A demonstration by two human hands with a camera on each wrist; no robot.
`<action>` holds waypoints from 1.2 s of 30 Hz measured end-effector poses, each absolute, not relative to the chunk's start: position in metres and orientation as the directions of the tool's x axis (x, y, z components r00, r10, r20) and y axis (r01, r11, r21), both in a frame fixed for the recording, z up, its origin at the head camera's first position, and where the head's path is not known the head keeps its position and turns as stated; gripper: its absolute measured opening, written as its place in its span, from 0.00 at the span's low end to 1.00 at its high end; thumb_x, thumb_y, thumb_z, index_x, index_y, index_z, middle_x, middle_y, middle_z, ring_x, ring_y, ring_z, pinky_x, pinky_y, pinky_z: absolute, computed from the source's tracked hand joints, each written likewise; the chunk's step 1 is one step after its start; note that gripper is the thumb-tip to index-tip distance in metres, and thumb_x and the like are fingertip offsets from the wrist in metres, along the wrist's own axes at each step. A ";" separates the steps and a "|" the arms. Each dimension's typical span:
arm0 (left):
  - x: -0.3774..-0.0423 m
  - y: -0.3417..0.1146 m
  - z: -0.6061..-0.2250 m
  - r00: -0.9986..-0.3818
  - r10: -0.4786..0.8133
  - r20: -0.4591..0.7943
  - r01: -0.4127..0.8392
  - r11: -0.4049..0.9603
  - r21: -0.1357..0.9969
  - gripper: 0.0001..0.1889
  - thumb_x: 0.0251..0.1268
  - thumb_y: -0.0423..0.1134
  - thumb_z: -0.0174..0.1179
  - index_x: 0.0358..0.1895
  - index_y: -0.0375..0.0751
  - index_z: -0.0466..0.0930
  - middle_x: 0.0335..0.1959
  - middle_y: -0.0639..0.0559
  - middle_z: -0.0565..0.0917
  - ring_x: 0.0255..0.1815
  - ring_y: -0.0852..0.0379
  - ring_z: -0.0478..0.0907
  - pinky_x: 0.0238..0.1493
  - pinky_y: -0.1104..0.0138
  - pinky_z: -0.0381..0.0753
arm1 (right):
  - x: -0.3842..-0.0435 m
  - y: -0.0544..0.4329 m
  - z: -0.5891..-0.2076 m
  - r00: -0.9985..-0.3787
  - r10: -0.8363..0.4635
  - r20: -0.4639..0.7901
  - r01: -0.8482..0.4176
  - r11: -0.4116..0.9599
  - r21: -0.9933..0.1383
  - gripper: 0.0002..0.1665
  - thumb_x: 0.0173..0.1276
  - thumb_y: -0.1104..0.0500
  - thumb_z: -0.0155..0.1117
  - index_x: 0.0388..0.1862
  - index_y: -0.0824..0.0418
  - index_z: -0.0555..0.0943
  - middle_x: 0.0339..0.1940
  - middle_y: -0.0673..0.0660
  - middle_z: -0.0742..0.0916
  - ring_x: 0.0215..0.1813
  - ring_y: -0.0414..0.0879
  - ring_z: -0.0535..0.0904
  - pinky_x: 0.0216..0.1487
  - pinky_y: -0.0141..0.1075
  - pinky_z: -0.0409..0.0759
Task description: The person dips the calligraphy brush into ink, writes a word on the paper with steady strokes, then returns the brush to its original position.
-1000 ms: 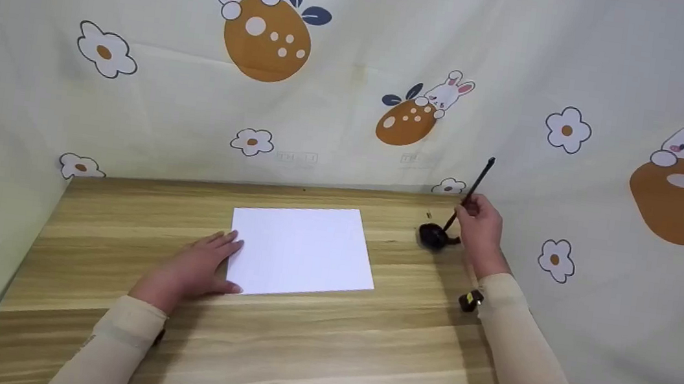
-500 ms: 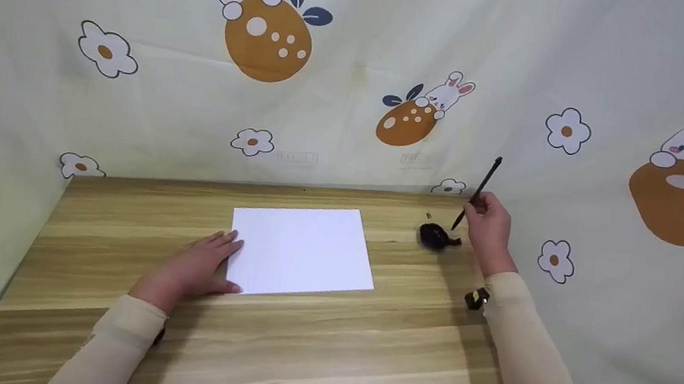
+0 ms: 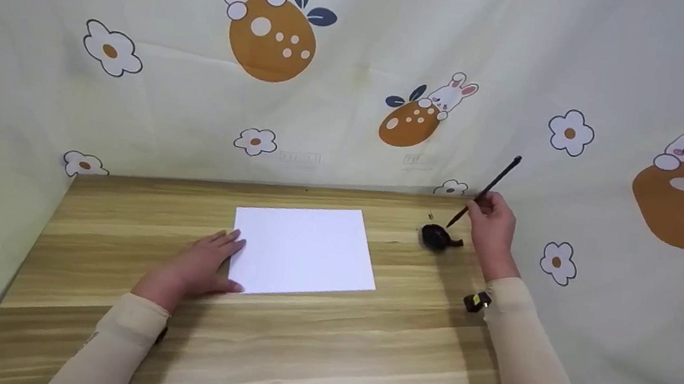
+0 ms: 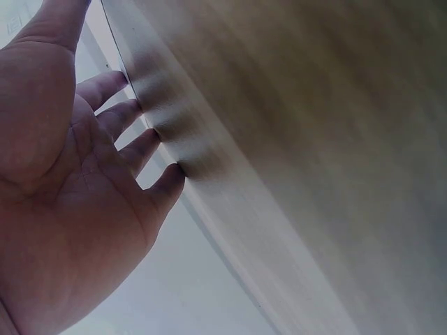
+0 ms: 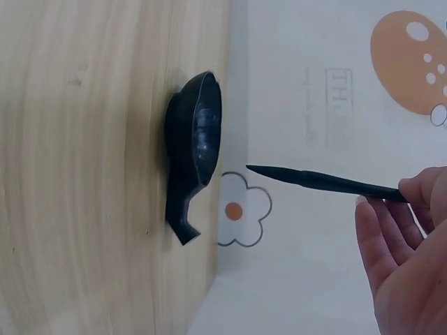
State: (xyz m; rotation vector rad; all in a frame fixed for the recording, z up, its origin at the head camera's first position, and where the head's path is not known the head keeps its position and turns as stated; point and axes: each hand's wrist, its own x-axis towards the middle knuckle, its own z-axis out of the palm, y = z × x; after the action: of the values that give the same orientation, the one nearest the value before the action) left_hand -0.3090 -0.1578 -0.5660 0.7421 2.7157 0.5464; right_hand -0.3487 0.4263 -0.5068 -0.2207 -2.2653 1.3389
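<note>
My right hand (image 3: 493,229) pinches a slim black writing brush (image 5: 328,181) between thumb and fingers. The brush slants, its pointed dark tip just above and to the right of a small black ink dish (image 5: 202,132). That dish (image 3: 435,237) has a shallow bowl with a short bent handle and sits at the back right of the table. My left hand (image 3: 193,265) lies with fingers spread at the left edge of a blank white sheet of paper (image 3: 309,250). In the left wrist view, the left fingertips (image 4: 174,171) touch down along the paper's edge.
The wood-grain table (image 3: 308,357) meets a printed cloth curtain (image 3: 351,115) at the back and on the right. A small black object with a yellow mark (image 3: 476,301) is by the right wrist. A tiny fleck (image 3: 431,216) lies behind the dish.
The brush has come up out of the dish and moved right, then its tip swung slightly back left as the handle tilted further right. The left hand has stayed on the paper.
</note>
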 end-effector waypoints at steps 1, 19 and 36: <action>-0.309 -0.158 -0.566 -0.831 0.534 -0.158 0.432 0.797 0.422 0.54 0.69 0.64 0.75 0.88 0.37 0.62 0.90 0.36 0.57 0.89 0.28 0.50 0.83 0.28 0.52 | -0.348 0.424 -0.506 -0.865 0.376 0.332 -0.124 0.481 -0.868 0.11 0.82 0.62 0.69 0.55 0.69 0.83 0.51 0.63 0.88 0.52 0.51 0.86 0.50 0.32 0.85; -0.311 -0.160 -0.569 -0.822 0.557 -0.120 0.466 0.778 0.422 0.54 0.68 0.63 0.76 0.87 0.34 0.63 0.89 0.34 0.59 0.89 0.28 0.53 0.84 0.32 0.55 | -0.353 0.338 -0.507 -0.880 0.306 0.363 -0.326 0.167 -0.930 0.09 0.76 0.74 0.70 0.51 0.76 0.82 0.47 0.73 0.88 0.45 0.51 0.91 0.51 0.39 0.91; -0.310 -0.157 -0.564 -0.824 0.543 -0.162 0.443 0.796 0.412 0.54 0.69 0.63 0.75 0.88 0.36 0.62 0.90 0.35 0.57 0.89 0.28 0.51 0.83 0.29 0.52 | -0.366 0.229 -0.502 -0.933 0.083 0.350 -0.342 0.099 -0.935 0.08 0.76 0.72 0.71 0.49 0.75 0.82 0.44 0.65 0.90 0.50 0.57 0.91 0.54 0.40 0.91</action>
State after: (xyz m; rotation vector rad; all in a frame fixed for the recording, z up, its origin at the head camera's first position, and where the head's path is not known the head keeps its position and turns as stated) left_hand -0.3099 -0.1566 -0.5642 0.7609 2.7136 0.5242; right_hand -0.3660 0.2288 -0.5023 0.2553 -2.0682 1.9009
